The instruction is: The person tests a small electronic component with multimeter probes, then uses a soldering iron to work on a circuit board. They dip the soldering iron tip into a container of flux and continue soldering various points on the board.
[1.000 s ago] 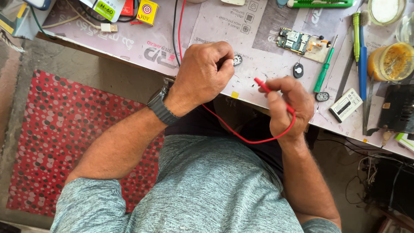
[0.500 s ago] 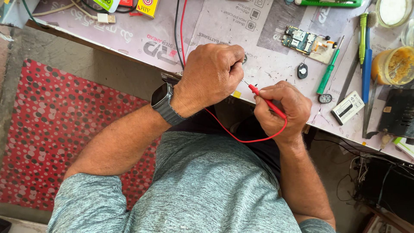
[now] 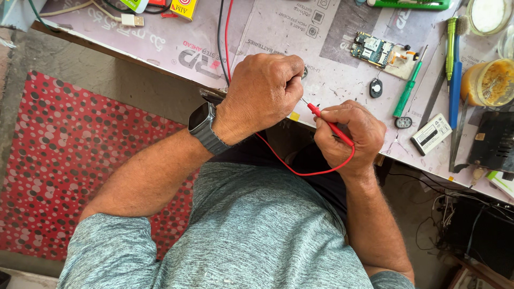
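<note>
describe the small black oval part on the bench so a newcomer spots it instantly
Start at the green circuit board near the top of the workbench. Just below it, left of the green screwdriver, lies the small black oval part. It alone is dark, rounded, with a pale centre.

Both hands at bench (image 3: 278, 32) edge: left hand (image 3: 265, 91) left of right hand (image 3: 350, 134), probe (image 3: 329, 124) between them. Circuit board (image 3: 372, 49) behind, screwdriver (image 3: 409, 88) right of it.

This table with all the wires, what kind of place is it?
Probably a small electronics repair bench. A bare circuit board lies on the table beside screwdrivers, and the right hand holds a red test probe towards a small part in the left hand.
</note>
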